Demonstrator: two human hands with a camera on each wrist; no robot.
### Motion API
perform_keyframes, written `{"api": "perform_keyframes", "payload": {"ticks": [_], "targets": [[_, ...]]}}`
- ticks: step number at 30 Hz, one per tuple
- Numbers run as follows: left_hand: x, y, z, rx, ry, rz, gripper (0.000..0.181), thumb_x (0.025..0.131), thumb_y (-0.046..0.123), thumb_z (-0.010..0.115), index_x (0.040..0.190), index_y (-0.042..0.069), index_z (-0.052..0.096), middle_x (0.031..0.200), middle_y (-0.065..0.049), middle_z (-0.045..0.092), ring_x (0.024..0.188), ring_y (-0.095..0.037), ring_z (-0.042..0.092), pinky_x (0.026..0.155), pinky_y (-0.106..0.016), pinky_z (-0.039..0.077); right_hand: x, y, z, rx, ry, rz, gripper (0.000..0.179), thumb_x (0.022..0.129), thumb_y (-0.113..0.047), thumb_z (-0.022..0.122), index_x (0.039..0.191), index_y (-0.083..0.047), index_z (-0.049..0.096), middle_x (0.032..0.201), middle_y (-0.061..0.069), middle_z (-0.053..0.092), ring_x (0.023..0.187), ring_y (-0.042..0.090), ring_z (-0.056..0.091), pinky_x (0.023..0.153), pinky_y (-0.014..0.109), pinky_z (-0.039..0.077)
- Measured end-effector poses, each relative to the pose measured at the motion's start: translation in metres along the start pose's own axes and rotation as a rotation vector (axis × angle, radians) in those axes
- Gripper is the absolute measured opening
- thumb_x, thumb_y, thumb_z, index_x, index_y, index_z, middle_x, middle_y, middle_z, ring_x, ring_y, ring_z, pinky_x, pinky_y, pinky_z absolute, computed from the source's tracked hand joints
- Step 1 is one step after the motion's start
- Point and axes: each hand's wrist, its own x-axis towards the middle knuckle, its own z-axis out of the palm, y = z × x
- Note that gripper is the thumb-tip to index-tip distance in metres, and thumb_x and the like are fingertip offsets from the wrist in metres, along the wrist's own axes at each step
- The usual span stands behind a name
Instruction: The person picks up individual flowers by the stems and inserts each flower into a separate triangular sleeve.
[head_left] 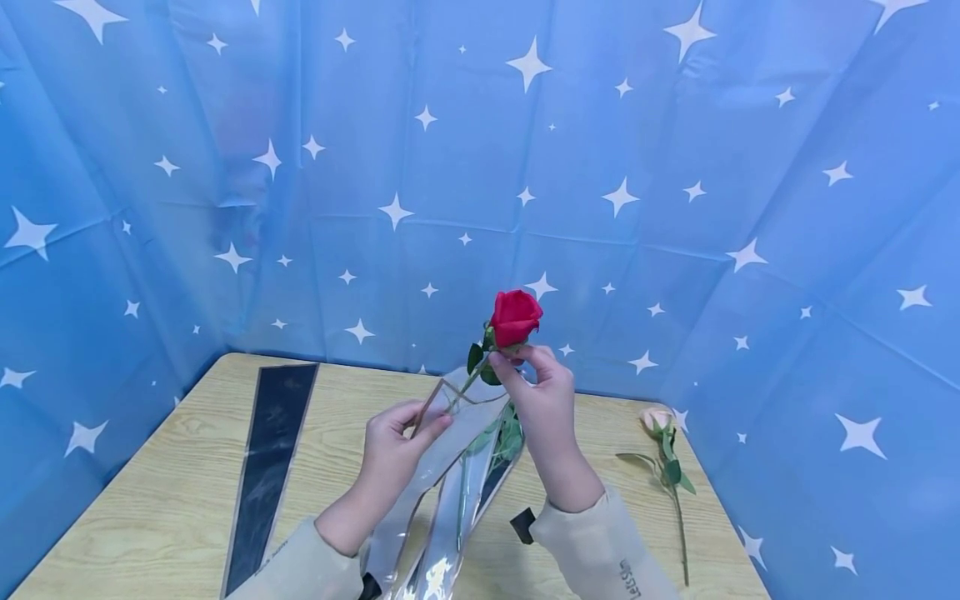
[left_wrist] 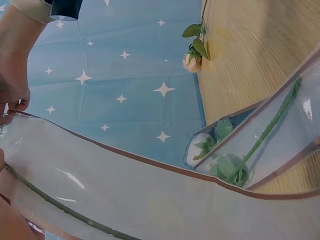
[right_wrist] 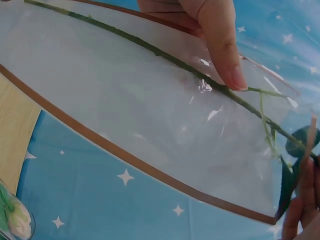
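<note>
A red rose (head_left: pixel 516 317) stands up out of the top of a clear flower sleeve (head_left: pixel 427 468) with a brown border. Inside the sleeve its green stem (right_wrist: pixel 150 49) runs lengthwise, and dark leaves (head_left: pixel 475 358) show near the opening. My left hand (head_left: pixel 397 442) pinches the sleeve partway down, its thumb pressed over the stem in the right wrist view. Just under the bloom, my right hand (head_left: pixel 543 396) pinches with thumb and fingers at the sleeve's upper edge; what exactly lies between those fingertips I cannot tell.
Below the hands, another clear sleeve (head_left: pixel 450 542) holding a green-stemmed flower lies on the wooden table (head_left: pixel 165 492). A flat dark sleeve (head_left: pixel 273 467) lies at the left. Along the right edge rests a pale pink rose (head_left: pixel 657 418). A blue star-patterned curtain (head_left: pixel 465 158) surrounds the table.
</note>
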Motion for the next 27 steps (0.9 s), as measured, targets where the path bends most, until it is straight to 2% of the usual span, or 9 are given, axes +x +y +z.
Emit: {"api": "perform_keyframes", "payload": {"ticks": [3,11,19,25,27], "targets": [[-0.001,0.012,-0.002,0.003,-0.001,0.007,0.007,0.081,0.011,0.074,0.087,0.008,0.073,0.084,-0.003,0.073,0.076,-0.004,0.062,0.065,-0.026,0.05,-0.001,0.001,0.001,-0.012,0.005,0.007,0.015,0.084,-0.021,0.073,0.092,-0.008,0.072,0.094,0.005,0.064,0.096,0.015,0.055,0.091,0.048,0.042],[-0.001,0.018,-0.004,0.008,-0.007,0.005,0.004,0.08,0.01,0.074,0.08,0.008,0.071,0.078,-0.002,0.071,0.072,-0.005,0.058,0.063,-0.026,0.048,-0.003,0.002,0.004,-0.062,-0.022,0.024,0.014,0.083,-0.021,0.074,0.09,-0.009,0.073,0.096,0.005,0.064,0.101,0.012,0.054,0.095,0.048,0.041],[-0.001,0.018,-0.003,0.005,-0.01,0.038,0.004,0.081,0.007,0.073,0.079,0.004,0.07,0.076,-0.005,0.07,0.068,-0.007,0.057,0.056,-0.026,0.045,-0.004,0.004,0.01,0.021,-0.044,0.108,0.016,0.084,-0.02,0.072,0.094,-0.008,0.072,0.098,0.004,0.063,0.099,0.015,0.054,0.083,0.039,0.046],[-0.001,0.019,-0.003,0.001,-0.002,0.011,0.007,0.081,0.007,0.073,0.075,0.006,0.069,0.074,-0.004,0.069,0.065,-0.006,0.054,0.053,-0.025,0.044,-0.006,0.009,0.015,-0.079,-0.025,0.041,0.012,0.083,-0.019,0.074,0.091,-0.01,0.072,0.097,0.004,0.061,0.097,0.013,0.051,0.067,0.029,0.046],[-0.001,0.018,-0.003,-0.007,-0.002,0.003,0.007,0.081,0.008,0.073,0.076,0.007,0.069,0.075,-0.003,0.069,0.065,-0.006,0.053,0.052,-0.024,0.043,-0.007,0.009,0.015,-0.082,-0.026,0.025,0.011,0.082,-0.018,0.074,0.089,-0.01,0.073,0.096,0.004,0.061,0.096,0.013,0.05,0.061,0.026,0.047]]}}
